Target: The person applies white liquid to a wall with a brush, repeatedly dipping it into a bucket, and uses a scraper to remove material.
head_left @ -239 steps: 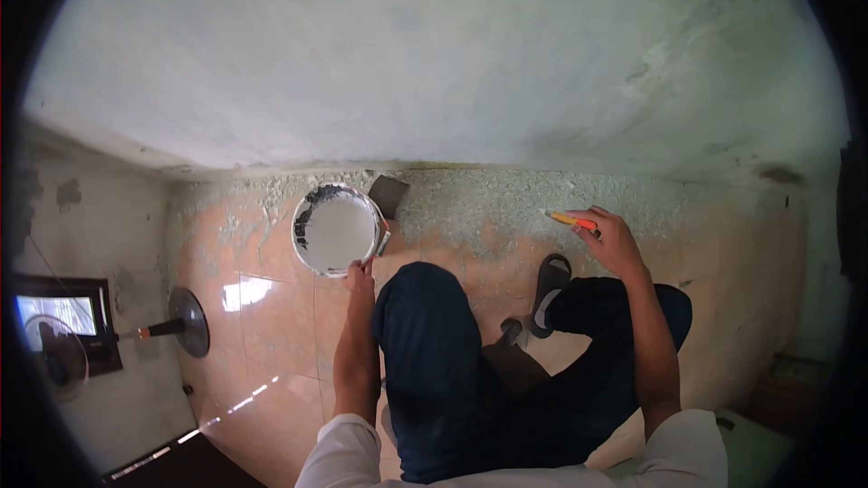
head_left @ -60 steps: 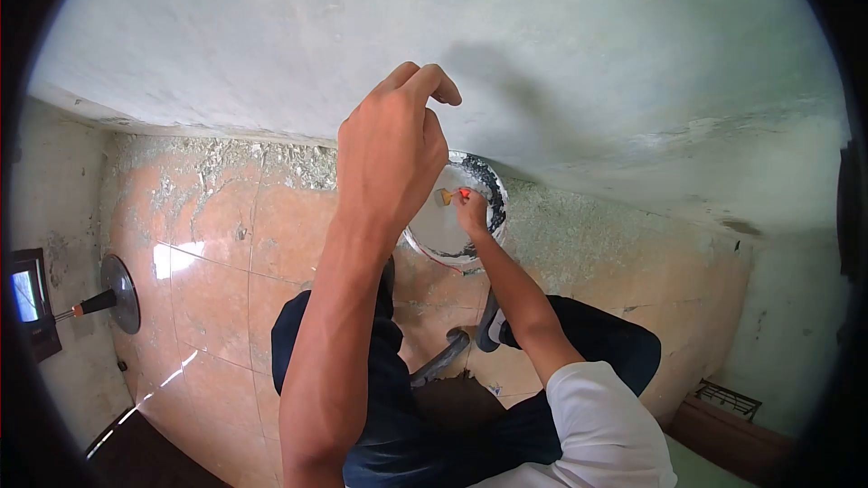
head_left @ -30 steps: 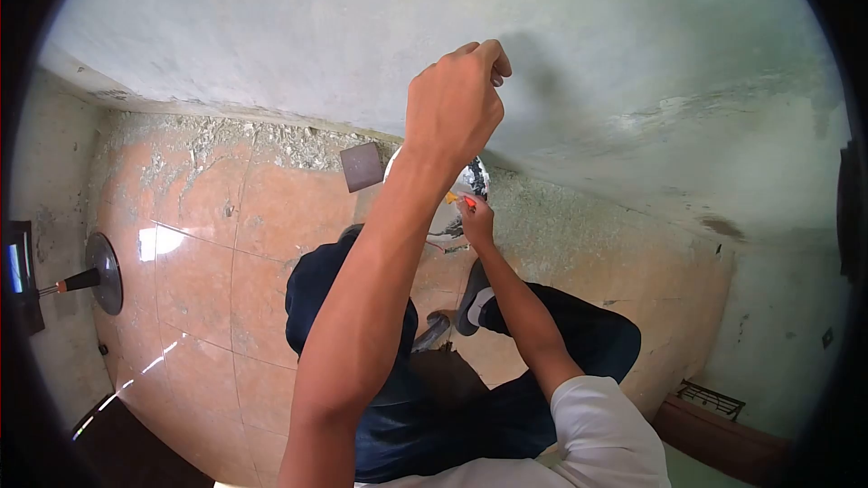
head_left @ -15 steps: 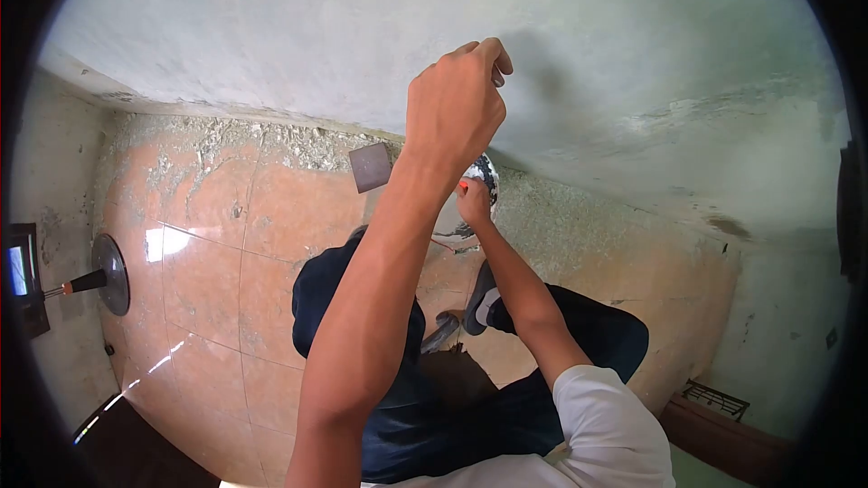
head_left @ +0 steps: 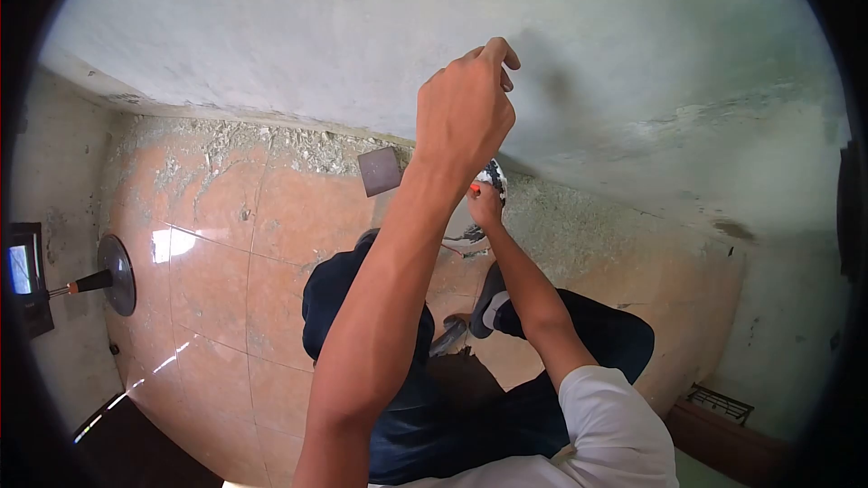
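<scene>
My left hand (head_left: 467, 108) is raised in front of the pale wall (head_left: 271, 27), its back toward me. Its fingers curl inward, and whatever they hold, if anything, is hidden. Lower down, my right hand (head_left: 486, 205) is closed on an orange-handled tool (head_left: 476, 189); the tool's working end cannot be seen. Right behind that hand, at the foot of the wall, is a round container (head_left: 493, 172) smeared white and black, partly covered by my left forearm. Left of the forearm, a flat grey-brown square (head_left: 380, 171) lies by the wall.
Flaked paint debris (head_left: 217, 145) lies along the wall's base on the orange tiled floor (head_left: 208, 280). A fan-like object with a round dark base (head_left: 117, 275) stands at the left. At lower right is a brown piece of furniture (head_left: 723, 443). My legs are bent beneath my arms.
The view has shifted slightly, so both hands and the floor appear a little to the right. Both hands keep nearly the same pose, with the orange handle still in my right hand.
</scene>
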Available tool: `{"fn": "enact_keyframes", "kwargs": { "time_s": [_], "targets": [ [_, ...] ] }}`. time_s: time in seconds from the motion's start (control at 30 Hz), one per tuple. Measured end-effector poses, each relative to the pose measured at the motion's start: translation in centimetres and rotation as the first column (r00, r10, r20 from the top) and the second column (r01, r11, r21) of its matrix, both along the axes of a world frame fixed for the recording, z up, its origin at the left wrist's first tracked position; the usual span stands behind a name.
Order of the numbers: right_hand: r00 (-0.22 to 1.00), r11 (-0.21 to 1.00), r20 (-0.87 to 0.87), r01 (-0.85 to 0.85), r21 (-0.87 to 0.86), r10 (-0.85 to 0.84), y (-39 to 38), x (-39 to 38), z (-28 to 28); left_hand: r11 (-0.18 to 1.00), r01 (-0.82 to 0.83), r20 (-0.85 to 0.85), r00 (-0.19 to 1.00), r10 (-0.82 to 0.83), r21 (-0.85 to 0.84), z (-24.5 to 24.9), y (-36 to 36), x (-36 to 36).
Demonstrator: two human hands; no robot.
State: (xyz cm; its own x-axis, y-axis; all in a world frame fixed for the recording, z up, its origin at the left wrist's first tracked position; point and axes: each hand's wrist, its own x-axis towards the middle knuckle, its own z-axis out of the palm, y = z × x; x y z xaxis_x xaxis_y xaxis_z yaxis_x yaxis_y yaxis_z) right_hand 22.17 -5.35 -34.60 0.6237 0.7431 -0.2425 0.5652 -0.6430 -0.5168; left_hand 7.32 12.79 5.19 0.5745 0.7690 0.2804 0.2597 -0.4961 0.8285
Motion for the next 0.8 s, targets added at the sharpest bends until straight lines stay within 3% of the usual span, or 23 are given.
{"fn": "enact_keyframes", "kwargs": {
  "time_s": [0.03,0.1,0.2,0.6,0.73,0.8],
  "targets": [
    [1.0,1.0,0.001,0.0,0.001,0.0,-0.1,-0.3,0.0,1.0,0.0,0.001,1.0,0.0,0.002,0.0,0.0,0.1],
    [0.981,0.992,0.178,0.052,0.115,-0.072,-0.5,-1.2,0.4,1.0,0.001,0.006,1.0,-0.001,0.005,0.0,-0.1,0.2],
    [0.988,0.996,0.132,0.083,0.029,-0.086,-0.5,-1.3,1.6,1.0,0.002,0.011,1.0,-0.002,0.009,-0.2,-0.2,0.2],
    [0.973,0.997,0.219,0.076,-0.033,-0.067,0.4,0.0,2.0,1.0,-0.002,-0.019,1.0,0.002,0.016,-0.4,-0.2,0.6],
    [0.986,0.999,0.161,0.042,0.034,-0.047,-0.1,1.3,1.5,1.0,-0.02,-0.024,0.999,0.02,0.018,-0.4,-0.2,0.5],
    [0.993,0.991,0.037,0.109,0.074,-0.112,-0.8,2.4,0.7,0.999,-0.029,-0.035,0.999,0.03,0.037,-0.6,0.1,0.4]
  ]
}}
